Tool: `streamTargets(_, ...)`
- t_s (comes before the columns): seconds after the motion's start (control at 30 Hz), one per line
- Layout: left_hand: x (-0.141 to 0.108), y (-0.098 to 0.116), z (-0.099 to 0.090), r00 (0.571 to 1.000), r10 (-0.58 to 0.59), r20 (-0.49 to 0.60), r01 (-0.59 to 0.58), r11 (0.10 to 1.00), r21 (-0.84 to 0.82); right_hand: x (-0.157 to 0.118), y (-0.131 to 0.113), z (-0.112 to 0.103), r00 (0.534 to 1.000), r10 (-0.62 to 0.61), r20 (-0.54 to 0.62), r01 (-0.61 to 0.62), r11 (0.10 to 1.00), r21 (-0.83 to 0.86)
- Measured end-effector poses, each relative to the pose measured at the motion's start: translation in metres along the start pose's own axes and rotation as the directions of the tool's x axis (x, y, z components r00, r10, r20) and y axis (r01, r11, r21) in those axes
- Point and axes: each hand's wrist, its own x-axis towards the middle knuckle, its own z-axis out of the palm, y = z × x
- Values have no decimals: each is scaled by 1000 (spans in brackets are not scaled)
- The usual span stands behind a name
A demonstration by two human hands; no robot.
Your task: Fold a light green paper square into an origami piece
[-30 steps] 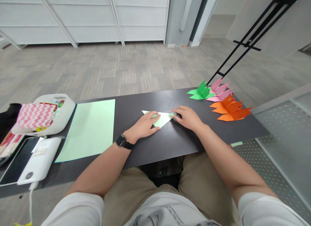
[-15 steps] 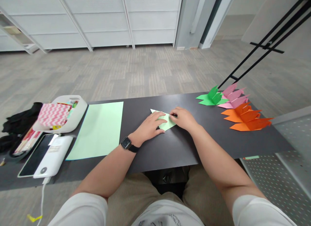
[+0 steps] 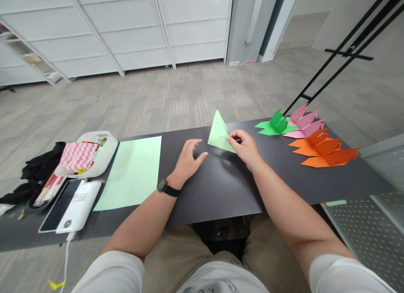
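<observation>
A pale green folded paper triangle (image 3: 219,134) is raised off the dark table (image 3: 214,192), its point upward. My right hand (image 3: 244,146) pinches its lower right corner between thumb and fingers. To the left of the paper is my left hand (image 3: 190,160), fingers and thumb apart, holding nothing and not touching the paper. A dark watch band circles the left wrist. Farther left lies a large pale green sheet of paper (image 3: 131,171), flat on the table.
Folded paper pieces in green (image 3: 277,124), pink (image 3: 306,124) and orange (image 3: 325,149) stand at the right. On the left are a white basket (image 3: 105,160), a tablet (image 3: 57,209), and a white power bank (image 3: 78,207) with a cable. A black metal stand (image 3: 344,57) rises behind.
My right hand has lifted the folded paper from the table and tilted it upright. My left hand has let go of it and drawn away to the left. The view has shifted slightly.
</observation>
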Motion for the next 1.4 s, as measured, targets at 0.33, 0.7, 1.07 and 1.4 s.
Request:
streamTargets(0.33, 5, -9, 5, 965, -248, 83, 253, 802, -541, -12, -6, 19, 993, -66, 97, 36, 958, 285)
streamTargets(0.7, 2, -11, 6, 973, -214, 81, 227, 855, -467, -10, -4, 20, 945, 148, 291, -275, 838, 470)
streamTargets(1.07, -2, 17, -2, 945, 153, -290, -134, 987, 85, -12, -4, 25, 981, 183, 68, -191, 838, 511)
streamTargets(1.4, -7, 31, -1, 973, 191, -130, -204, 973, -103, -28, -23, 43, 983, -120, 138, 26, 840, 542)
